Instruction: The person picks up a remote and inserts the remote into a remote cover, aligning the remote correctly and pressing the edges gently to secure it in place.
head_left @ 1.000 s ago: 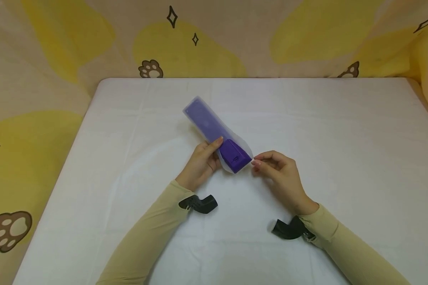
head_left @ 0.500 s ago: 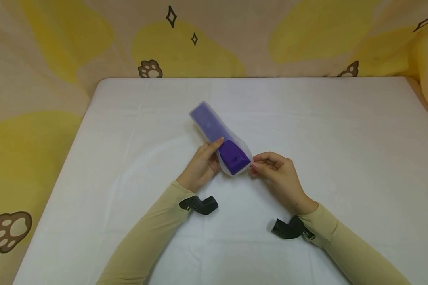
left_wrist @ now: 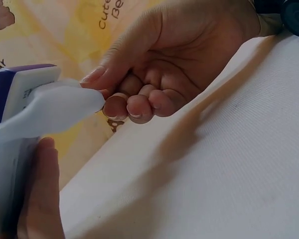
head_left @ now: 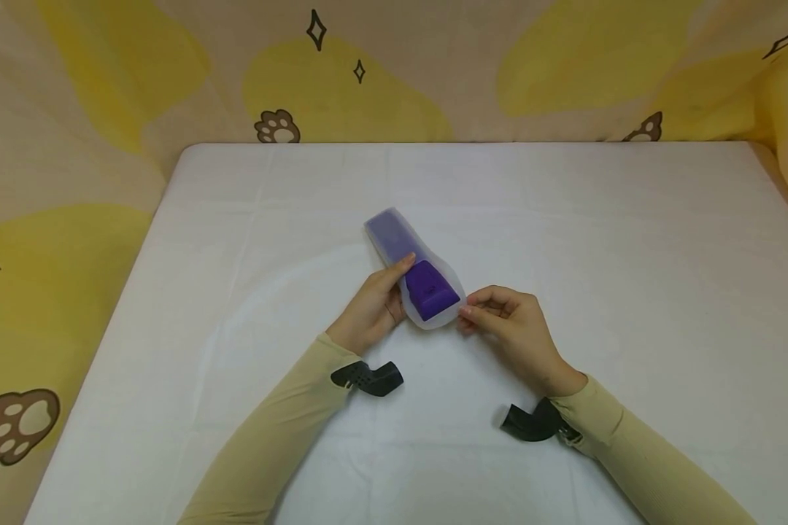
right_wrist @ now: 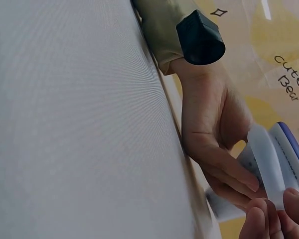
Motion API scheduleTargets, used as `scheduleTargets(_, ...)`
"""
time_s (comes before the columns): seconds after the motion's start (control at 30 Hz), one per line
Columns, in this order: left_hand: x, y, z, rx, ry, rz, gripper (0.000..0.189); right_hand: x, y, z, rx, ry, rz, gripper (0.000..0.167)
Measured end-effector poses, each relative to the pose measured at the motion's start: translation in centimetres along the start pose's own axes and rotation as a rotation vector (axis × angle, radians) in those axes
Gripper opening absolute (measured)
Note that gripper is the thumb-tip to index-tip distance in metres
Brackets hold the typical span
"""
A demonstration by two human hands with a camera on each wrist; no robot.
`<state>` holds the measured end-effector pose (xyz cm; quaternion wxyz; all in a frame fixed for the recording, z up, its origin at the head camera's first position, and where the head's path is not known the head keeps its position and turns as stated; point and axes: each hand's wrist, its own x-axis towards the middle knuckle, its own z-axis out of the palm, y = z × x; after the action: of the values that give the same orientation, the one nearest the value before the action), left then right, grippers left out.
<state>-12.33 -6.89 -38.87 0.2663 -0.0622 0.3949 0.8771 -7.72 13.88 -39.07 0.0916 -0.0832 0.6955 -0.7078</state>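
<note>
Sleeve [head_left: 390,232] swung nearer, purple device [head_left: 431,293] inside, left grip [head_left: 373,305] clasping, right grip [head_left: 514,319] pinching it.

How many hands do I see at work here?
2: the left hand grips the purple object and its translucent cover; the right hand pinches the cover's edge.

White-topped desk [head_left: 630,306], faintly creased. Behind and left, beige cloth [head_left: 460,44]: yellow blotches [head_left: 348,95], brown paw prints [head_left: 17,426], dark-outlined diamonds [head_left: 317,30]. Right wrist view: lettering [right_wrist: 288,78], "Cute Bear".
</note>
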Motion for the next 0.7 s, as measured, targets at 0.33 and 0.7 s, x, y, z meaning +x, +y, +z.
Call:
scheduleTargets(0.33, -0.3, -0.1, -0.2, 0.193, -0.139, -0.143, 0.105, -0.1, 0.0, -0.1, 0.006, 0.039, -0.020, 0.015)
scheduleTargets(0.7, -0.7, -0.3, 0.8, 0.316, -0.111, -0.101, 0.054, 0.0, 0.0, -0.1, -0.012, 0.048, -0.032, 0.014)
